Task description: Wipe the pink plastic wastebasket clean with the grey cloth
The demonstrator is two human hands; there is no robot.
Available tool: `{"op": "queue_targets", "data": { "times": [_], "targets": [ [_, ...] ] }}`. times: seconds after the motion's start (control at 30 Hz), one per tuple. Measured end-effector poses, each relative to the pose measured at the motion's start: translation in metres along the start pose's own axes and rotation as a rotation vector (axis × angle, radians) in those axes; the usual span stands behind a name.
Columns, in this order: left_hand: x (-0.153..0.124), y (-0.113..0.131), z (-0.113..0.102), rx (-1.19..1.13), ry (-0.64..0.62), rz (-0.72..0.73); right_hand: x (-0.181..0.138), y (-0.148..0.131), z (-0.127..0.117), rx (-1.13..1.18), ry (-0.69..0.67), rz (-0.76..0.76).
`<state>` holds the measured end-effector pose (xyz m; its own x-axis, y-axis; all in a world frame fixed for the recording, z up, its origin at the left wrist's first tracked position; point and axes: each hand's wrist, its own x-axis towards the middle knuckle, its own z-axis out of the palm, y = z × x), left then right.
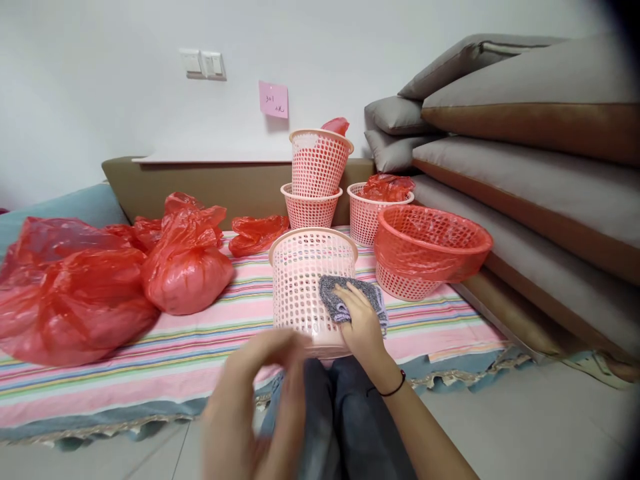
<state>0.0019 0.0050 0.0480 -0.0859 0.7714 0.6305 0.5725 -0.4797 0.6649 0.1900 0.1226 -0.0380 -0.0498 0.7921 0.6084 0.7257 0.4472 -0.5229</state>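
Observation:
A pale pink perforated plastic basket stands at the bed's front edge, just beyond my knees. Against its right side my right hand presses a folded grey cloth with purple edging, the fingers laid over it. My left hand is in the near foreground, smeared by motion. Its fingers curve toward the basket's lower edge, and I cannot tell whether they touch it or close on anything.
Red plastic bags lie on the striped sheet at left. Behind are stacked baskets and another basket with red plastic in it. A red-bag-lined basket stands right, beside piled grey cushions.

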Motion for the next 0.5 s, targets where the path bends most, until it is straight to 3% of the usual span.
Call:
{"op": "queue_targets", "data": {
  "times": [0.1, 0.23, 0.33, 0.5],
  "targets": [
    [0.021, -0.046, 0.046, 0.061, -0.134, 0.015, -0.002, 0.001, 0.002, 0.020, 0.022, -0.004],
    [0.008, -0.098, 0.091, 0.171, -0.185, -0.061, -0.005, 0.005, 0.002, 0.040, 0.040, -0.007],
    [-0.006, -0.111, 0.103, 0.212, -0.237, -0.040, -0.009, 0.007, -0.001, 0.052, 0.043, -0.002],
    [-0.011, -0.114, 0.103, 0.226, -0.219, -0.046, -0.035, -0.002, -0.006, 0.078, 0.055, -0.018]
  ]
}}
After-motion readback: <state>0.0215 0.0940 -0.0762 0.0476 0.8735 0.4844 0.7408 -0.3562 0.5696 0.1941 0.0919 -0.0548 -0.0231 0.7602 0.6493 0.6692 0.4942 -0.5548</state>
